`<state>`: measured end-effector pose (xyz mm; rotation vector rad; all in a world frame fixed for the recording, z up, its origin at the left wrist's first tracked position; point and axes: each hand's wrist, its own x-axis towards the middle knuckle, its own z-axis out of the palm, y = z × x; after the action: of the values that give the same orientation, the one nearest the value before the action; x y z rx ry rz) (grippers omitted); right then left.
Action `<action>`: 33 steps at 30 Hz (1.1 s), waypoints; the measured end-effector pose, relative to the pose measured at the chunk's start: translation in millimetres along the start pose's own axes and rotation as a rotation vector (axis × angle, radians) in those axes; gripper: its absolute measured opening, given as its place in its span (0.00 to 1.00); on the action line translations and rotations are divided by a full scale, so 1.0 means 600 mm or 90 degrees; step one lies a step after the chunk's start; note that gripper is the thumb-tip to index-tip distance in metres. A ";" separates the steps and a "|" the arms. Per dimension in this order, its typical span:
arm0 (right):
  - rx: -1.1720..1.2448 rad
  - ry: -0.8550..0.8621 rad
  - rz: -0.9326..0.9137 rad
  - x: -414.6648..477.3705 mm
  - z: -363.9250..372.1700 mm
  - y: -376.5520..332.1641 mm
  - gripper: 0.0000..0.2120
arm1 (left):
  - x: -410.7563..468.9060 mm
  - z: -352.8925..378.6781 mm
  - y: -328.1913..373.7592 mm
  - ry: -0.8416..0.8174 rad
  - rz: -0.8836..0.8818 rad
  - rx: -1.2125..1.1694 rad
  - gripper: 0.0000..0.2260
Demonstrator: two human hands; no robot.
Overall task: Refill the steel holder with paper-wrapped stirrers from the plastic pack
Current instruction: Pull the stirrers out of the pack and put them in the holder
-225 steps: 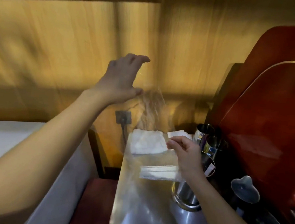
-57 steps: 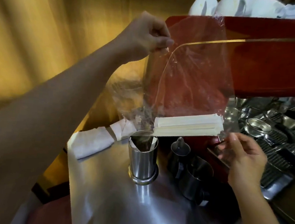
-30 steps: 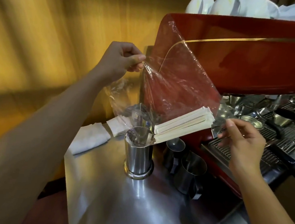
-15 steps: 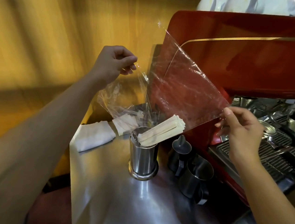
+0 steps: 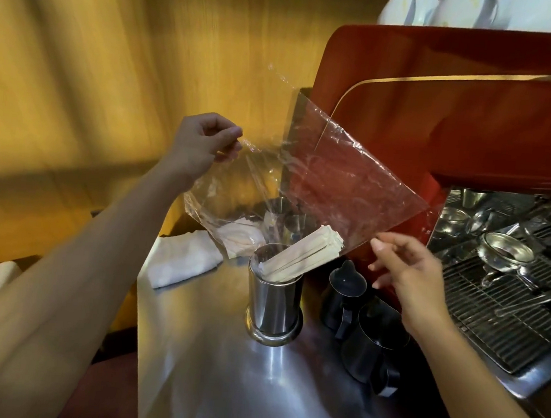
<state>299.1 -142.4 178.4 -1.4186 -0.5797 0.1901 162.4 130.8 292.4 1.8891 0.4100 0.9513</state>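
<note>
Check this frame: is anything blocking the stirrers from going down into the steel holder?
Nothing visible blocks them. The stirrers already have their lower ends inside the steel holder, leaning right, upper ends still inside the plastic pack. The left hand and right hand hold the pack's edges, clear of the rim.

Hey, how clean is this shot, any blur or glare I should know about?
Head view: the yellow wooden wall is streaked with motion blur; the shiny steel counter throws bright glare; the clear plastic pack shows only by its reflections; wide-angle bending curves the edges.

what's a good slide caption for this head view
Both hands tip the plastic pack, sliding paper-wrapped stirrers into the steel holder.
</note>
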 end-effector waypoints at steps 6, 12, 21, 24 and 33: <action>-0.008 -0.030 0.001 0.000 0.028 0.015 0.05 | -0.011 -0.007 -0.020 0.003 -0.021 -0.026 0.05; -0.026 -0.015 -0.065 0.030 0.048 -0.016 0.11 | -0.024 -0.040 -0.039 -0.121 -0.072 -0.041 0.11; 0.006 0.002 -0.139 0.083 0.067 -0.068 0.07 | -0.018 -0.068 -0.013 -0.028 0.002 -0.038 0.06; 0.009 0.004 -0.152 0.093 0.069 -0.075 0.08 | -0.016 -0.068 -0.012 -0.014 0.021 -0.031 0.06; 0.024 0.021 -0.139 0.097 0.082 -0.052 0.07 | -0.012 -0.071 -0.040 -0.104 -0.050 -0.009 0.15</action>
<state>318.0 -77.9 226.0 -1.3088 -0.6953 0.0032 128.0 163.8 279.3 1.9067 0.3754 0.7392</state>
